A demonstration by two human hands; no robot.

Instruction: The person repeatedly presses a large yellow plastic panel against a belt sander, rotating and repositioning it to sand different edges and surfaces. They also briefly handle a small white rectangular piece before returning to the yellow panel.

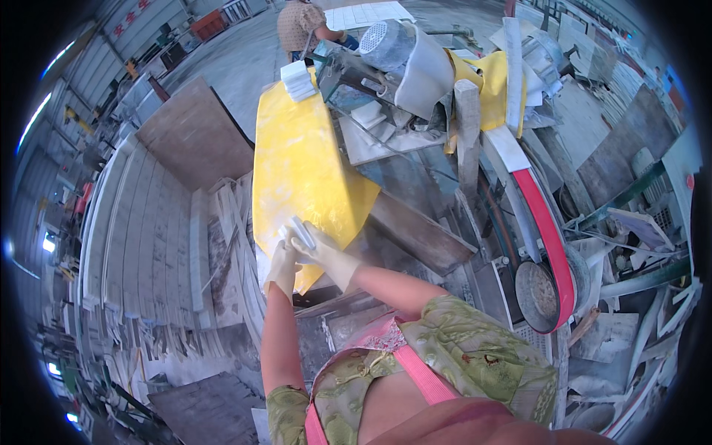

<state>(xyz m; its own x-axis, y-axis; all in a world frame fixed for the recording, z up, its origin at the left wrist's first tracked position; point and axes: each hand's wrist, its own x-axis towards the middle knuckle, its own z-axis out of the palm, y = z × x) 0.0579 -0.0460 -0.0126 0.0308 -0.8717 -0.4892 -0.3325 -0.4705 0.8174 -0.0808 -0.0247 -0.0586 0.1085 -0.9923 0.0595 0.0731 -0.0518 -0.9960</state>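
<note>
Both my hands wear pale gloves and meet over the near end of a yellow sheet (pixel 297 163) draped on the bench. My left hand (pixel 282 262) and my right hand (pixel 325 256) are closed around a small white slab piece (pixel 300 231), which looks like cut stone or tile. Whether it is one piece or several pressed together I cannot tell. At the far end of the yellow sheet sits a little stack of white pieces (pixel 298 80).
A belt sander with a red belt (pixel 550 237) around a wheel (pixel 535 294) stands at my right. Beyond the bench is a dusty motor (pixel 386 44). Long grey slabs (pixel 141 222) lean at my left. Another person (pixel 300 30) is at the far side.
</note>
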